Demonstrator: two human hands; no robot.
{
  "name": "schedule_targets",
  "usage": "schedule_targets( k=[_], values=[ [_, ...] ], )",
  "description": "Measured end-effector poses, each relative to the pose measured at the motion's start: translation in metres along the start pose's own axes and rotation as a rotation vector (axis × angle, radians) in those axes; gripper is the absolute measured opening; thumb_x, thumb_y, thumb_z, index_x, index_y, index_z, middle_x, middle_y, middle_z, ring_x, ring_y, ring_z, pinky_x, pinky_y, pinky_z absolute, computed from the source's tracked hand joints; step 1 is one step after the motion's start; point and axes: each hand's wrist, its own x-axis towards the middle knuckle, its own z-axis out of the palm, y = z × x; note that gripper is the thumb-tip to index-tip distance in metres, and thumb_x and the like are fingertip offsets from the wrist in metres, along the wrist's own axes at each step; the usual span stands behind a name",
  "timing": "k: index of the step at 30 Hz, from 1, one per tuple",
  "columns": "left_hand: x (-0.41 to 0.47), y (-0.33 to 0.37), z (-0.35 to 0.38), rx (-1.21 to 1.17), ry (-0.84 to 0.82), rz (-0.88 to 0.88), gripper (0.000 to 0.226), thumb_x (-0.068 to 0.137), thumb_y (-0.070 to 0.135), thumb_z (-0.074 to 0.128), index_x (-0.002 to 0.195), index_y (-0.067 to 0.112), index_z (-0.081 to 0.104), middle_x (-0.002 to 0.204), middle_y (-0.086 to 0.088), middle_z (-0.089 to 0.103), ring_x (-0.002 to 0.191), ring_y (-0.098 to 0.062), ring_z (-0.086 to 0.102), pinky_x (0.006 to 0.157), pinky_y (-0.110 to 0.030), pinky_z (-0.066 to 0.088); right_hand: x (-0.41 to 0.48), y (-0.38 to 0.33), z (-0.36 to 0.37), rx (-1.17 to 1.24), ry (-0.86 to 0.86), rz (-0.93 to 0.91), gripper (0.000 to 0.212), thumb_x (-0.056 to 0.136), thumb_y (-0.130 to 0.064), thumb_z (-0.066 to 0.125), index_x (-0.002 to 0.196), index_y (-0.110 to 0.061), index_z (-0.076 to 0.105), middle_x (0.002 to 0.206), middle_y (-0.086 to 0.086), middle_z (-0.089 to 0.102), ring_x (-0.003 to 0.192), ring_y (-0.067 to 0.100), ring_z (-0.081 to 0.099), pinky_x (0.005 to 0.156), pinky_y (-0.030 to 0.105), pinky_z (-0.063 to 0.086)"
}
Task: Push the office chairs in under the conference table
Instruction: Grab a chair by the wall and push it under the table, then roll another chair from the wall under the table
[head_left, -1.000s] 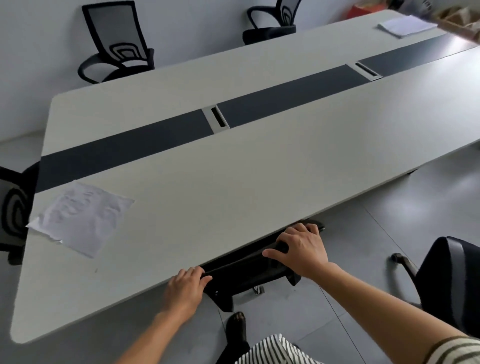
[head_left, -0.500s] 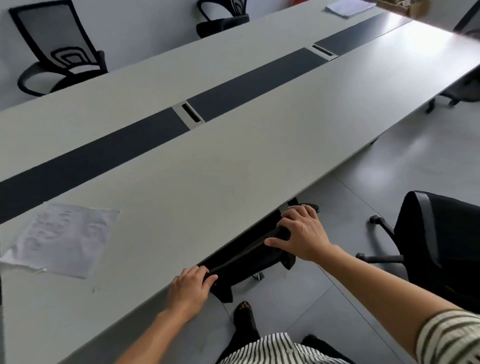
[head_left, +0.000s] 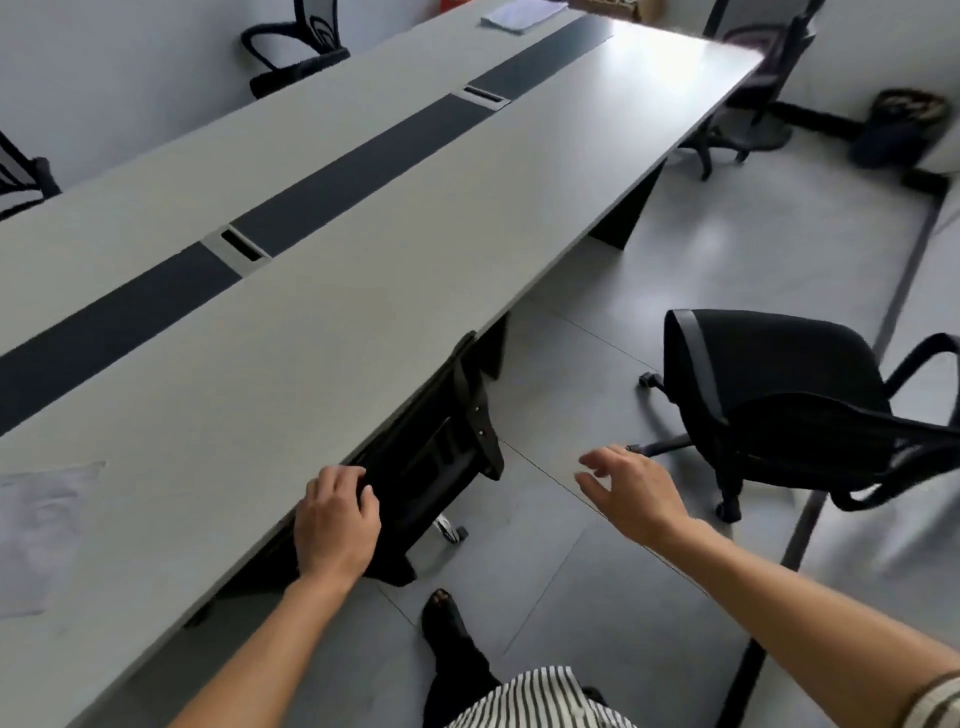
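Observation:
A long grey conference table (head_left: 363, 291) with a dark centre strip runs from near left to far right. A black office chair (head_left: 431, 467) is tucked under its near edge, with only the backrest showing. My left hand (head_left: 337, 525) curls over the top of that backrest. My right hand (head_left: 631, 488) hovers over the floor with its fingers spread, holding nothing, between the tucked chair and a second black office chair (head_left: 769, 395). That second chair stands out on the floor to the right, away from the table.
More black chairs stand on the far side (head_left: 296, 57), at the left edge (head_left: 21, 176) and at the far end (head_left: 753, 104). A sheet of paper (head_left: 36, 530) lies on the table near left. A dark bin (head_left: 898, 124) stands by the wall. My foot (head_left: 447, 618) is below the tucked chair.
My right hand has let go of the backrest and moved right, toward the second chair. The view has swung right. My left hand stays on the backrest.

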Motion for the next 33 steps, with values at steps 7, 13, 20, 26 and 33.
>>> schedule_targets(
  k=[7,13,20,26,33],
  values=[
    [-0.045,0.153,0.039,-0.286,-0.320,0.251,0.013,0.087,0.025,0.057,0.096,0.021,0.064,0.068,0.011,0.062,0.068,-0.012,0.060,0.066,-0.034,0.051,-0.099,0.111,-0.032,0.181,0.170,0.267,0.017,0.086,-0.033,0.060,0.094,-0.022,0.070,0.081,-0.012,0.069,0.069,0.004,0.063,0.067,0.033,0.055],
    [-0.055,0.248,0.072,-0.390,-0.485,0.435,0.010,0.087,0.024,0.059,0.093,0.020,0.066,0.067,0.011,0.063,0.063,-0.006,0.060,0.063,-0.029,0.052,-0.150,0.182,-0.053,0.302,0.307,0.485,0.015,0.087,-0.028,0.062,0.095,-0.020,0.071,0.078,-0.015,0.065,0.068,0.000,0.062,0.062,0.019,0.051],
    [-0.015,0.367,0.114,-0.409,-0.582,0.689,0.006,0.086,0.022,0.060,0.089,0.023,0.065,0.066,0.013,0.063,0.065,-0.006,0.061,0.063,-0.030,0.053,-0.146,0.254,-0.087,0.346,0.498,0.754,0.016,0.086,-0.025,0.064,0.098,-0.019,0.072,0.083,-0.008,0.071,0.073,0.008,0.065,0.067,0.025,0.052],
    [0.009,0.480,0.155,-0.375,-0.649,0.944,0.011,0.086,0.022,0.058,0.095,0.022,0.064,0.085,0.009,0.063,0.075,-0.008,0.057,0.069,-0.029,0.051,-0.115,0.304,-0.146,0.305,0.672,0.880,0.016,0.087,-0.024,0.064,0.099,-0.017,0.072,0.088,0.000,0.074,0.073,0.014,0.063,0.068,0.027,0.049],
    [0.004,0.570,0.225,-0.108,-0.714,1.082,0.040,0.086,0.045,0.053,0.119,0.022,0.052,0.117,0.007,0.051,0.105,-0.014,0.047,0.089,-0.027,0.039,-0.073,0.384,-0.197,0.188,0.764,0.897,0.017,0.085,-0.020,0.063,0.101,-0.018,0.069,0.102,0.002,0.069,0.097,0.022,0.062,0.078,0.034,0.047]
  ],
)
